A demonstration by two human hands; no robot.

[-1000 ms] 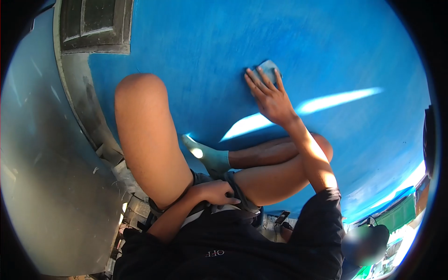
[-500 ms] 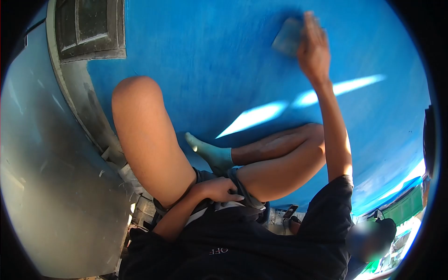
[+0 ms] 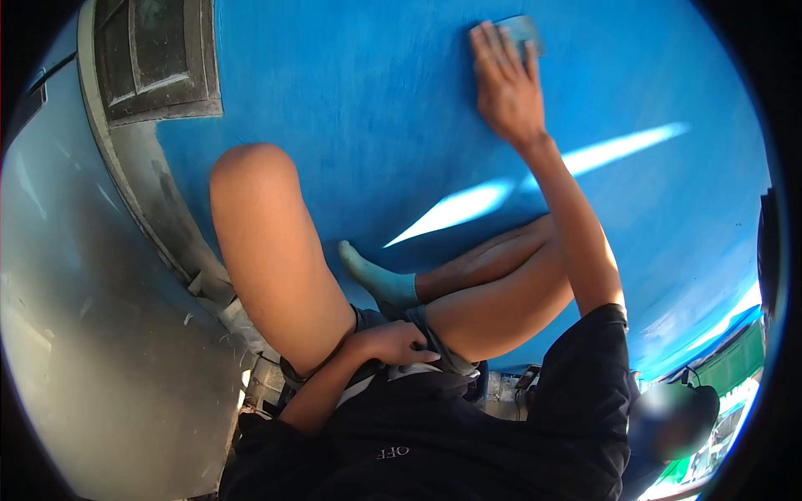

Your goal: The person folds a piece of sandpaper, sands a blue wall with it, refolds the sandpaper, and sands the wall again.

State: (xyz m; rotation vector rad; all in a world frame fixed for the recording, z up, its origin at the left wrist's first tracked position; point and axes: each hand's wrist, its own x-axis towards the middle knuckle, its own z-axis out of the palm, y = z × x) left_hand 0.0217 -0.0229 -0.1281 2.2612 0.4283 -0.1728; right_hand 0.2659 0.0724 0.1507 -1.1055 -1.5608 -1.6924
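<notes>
My right hand (image 3: 510,88) reaches up against a bright blue painted surface (image 3: 359,92). Under its fingertips lies a thin, flat grey-blue sheet (image 3: 526,35), roughly square, whose far edge and right corner stick out past the fingers. What the sheet is made of I cannot tell. The fingers lie extended over it and press it to the blue surface. My left hand (image 3: 397,342) rests in my lap on the dark shorts (image 3: 451,361), thumb and fingers apart, holding nothing that I can see.
A dark framed panel (image 3: 159,58) is at the upper left. Beside it curves a large grey metallic sheet (image 3: 109,334). Sunlight patches (image 3: 455,207) fall across the blue surface. My foot in a pale green sock (image 3: 380,275) touches it. Another person (image 3: 677,417) is at the lower right.
My right hand has moved left and slightly turned, with the sheet now showing beyond its right side instead of its left. My left hand stays in my lap.
</notes>
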